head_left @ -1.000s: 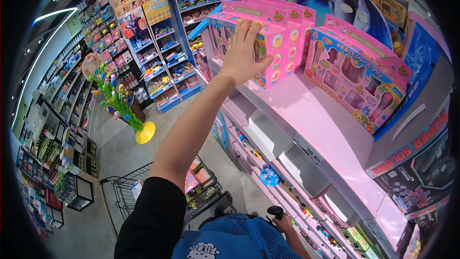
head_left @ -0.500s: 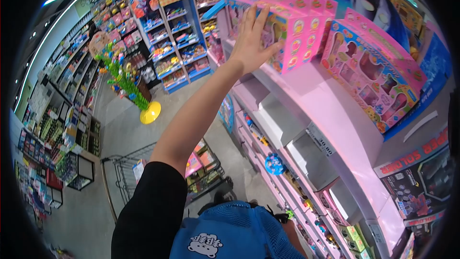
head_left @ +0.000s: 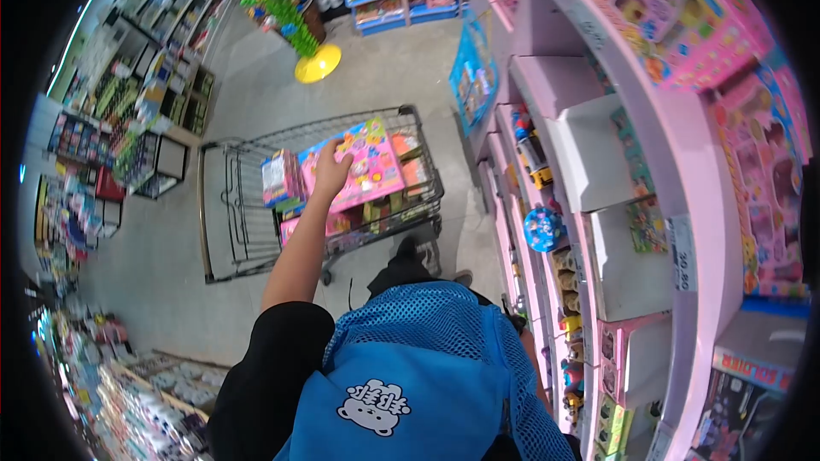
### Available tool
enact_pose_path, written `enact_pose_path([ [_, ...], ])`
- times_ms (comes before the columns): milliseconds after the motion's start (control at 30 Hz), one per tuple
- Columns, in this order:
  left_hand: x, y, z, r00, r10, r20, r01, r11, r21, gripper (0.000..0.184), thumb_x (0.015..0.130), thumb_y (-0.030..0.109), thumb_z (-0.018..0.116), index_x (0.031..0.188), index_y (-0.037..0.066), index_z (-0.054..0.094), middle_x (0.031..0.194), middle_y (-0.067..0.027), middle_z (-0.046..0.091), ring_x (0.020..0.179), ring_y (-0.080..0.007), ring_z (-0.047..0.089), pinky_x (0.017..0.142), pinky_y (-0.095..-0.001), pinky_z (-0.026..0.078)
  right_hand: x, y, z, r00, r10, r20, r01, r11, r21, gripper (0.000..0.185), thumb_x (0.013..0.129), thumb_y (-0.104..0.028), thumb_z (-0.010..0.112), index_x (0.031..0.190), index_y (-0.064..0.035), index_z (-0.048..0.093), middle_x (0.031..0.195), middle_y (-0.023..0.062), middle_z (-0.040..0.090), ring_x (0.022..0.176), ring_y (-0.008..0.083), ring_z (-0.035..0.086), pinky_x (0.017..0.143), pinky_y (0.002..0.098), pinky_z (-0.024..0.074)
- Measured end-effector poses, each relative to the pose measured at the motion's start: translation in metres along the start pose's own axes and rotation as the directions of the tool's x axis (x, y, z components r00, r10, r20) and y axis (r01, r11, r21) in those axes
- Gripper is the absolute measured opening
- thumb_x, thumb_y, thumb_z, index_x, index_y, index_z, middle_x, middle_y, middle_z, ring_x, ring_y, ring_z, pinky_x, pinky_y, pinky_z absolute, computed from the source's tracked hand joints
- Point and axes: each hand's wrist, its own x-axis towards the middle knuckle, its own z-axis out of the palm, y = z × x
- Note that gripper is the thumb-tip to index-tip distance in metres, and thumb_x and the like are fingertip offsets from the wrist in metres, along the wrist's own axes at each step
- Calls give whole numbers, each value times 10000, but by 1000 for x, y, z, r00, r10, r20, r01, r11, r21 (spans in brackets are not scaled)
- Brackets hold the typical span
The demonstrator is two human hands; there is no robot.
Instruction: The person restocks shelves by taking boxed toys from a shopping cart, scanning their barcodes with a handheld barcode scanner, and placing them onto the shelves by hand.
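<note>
My left hand (head_left: 331,171) reaches down over a shopping cart (head_left: 229,243) and rests on a pink toy box (head_left: 376,172) with colourful pictures. Its thumb and index finger look spread apart on the box; the other fingers are hard to make out. Left of that box, a smaller box (head_left: 280,179) stands in the cart, and orange packaging (head_left: 414,162) lies to its right. My right hand (head_left: 519,324) is low beside the shelf, mostly behind the blue mesh garment or bag (head_left: 410,358) on my front. Its fingers are hidden.
A pink shelf unit (head_left: 711,248) rises on my right, holding pink toy boxes (head_left: 675,17) on top and small toys below. A blue hanging bag (head_left: 475,72) sticks out at its end. Ahead stands a yellow-based plant display (head_left: 318,64). Other shelves line the left.
My left hand has left the pink toy boxes on the shelf top and moved down left to the box in the cart. The view has tilted downward, bringing the cart nearer the middle.
</note>
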Motion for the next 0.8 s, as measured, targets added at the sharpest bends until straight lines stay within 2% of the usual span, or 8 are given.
enact_pose_path([
  [167, -110, -120, -26, 941, -328, 80, 313, 937, 157, 410, 790, 203, 717, 1127, -8, 616, 1105, -177, 647, 1090, -323, 605, 929, -408, 489, 10, -53, -25, 986, -91, 138, 110, 985, -132, 333, 782, -219, 730, 997, 26, 662, 751, 177, 676, 707, 302, 702, 624, 423, 529],
  [267, -156, -150, -25, 966, -254, 47, 223, 911, 348, 349, 747, 126, 716, 1050, 3, 593, 1063, -174, 616, 1062, -356, 586, 918, -431, 483, 28, -111, -35, 964, 62, 258, -36, 994, -106, 236, 804, -130, 734, 967, -2, 619, 648, 93, 616, 506, 206, 640, 446, 338, 501],
  [300, -167, -151, -27, 983, -181, 19, 166, 933, 318, 323, 773, 102, 708, 1065, 37, 588, 1231, -174, 571, 1206, -380, 514, 956, -497, 475, 40, -117, -31, 965, 42, 261, -22, 997, -80, 214, 817, -116, 723, 958, -10, 603, 643, 83, 612, 477, 193, 625, 411, 320, 489],
  [333, -167, -147, -28, 973, -230, 20, 212, 924, 318, 342, 771, 95, 710, 1081, 39, 578, 1242, -170, 561, 1208, -379, 510, 956, -505, 471, 52, -124, -28, 964, 22, 264, -8, 999, -53, 194, 829, -102, 712, 950, -18, 587, 637, 72, 608, 448, 181, 610, 377, 303, 477],
  [567, -150, -121, -29, 922, -387, 24, 353, 863, 361, 367, 795, 114, 717, 1108, 63, 534, 1288, -135, 493, 1250, -357, 476, 945, -652, 418, 81, -215, 9, 966, -12, 257, -6, 998, 69, 227, 819, -134, 724, 953, -12, 587, 634, 56, 604, 460, 167, 615, 392, 295, 483],
  [667, -137, -115, -35, 912, -409, 46, 356, 840, 409, 312, 805, 109, 698, 1082, 66, 561, 1236, -149, 530, 1266, -368, 459, 954, -667, 403, 84, -221, 33, 966, -101, 239, 84, 993, 81, 248, 800, -159, 742, 921, 1, 596, 642, 62, 620, 452, 161, 601, 408, 301, 484],
  [733, -130, -119, -31, 969, -235, 79, 181, 888, 422, 234, 809, 104, 683, 1016, 50, 588, 1137, -156, 573, 1221, -366, 502, 962, -618, 425, 89, -213, 48, 953, -209, 221, 217, 976, -13, 262, 789, -168, 751, 908, 8, 598, 651, 70, 631, 452, 162, 600, 413, 311, 486],
  [800, -123, -119, -24, 980, -139, 142, 83, 935, 346, 171, 811, 97, 664, 955, 30, 602, 1053, -171, 603, 1150, -376, 547, 928, -551, 454, 84, -212, 53, 959, -171, 225, 177, 984, -6, 274, 775, -179, 759, 891, 17, 606, 655, 85, 639, 458, 174, 616, 424, 323, 497],
])
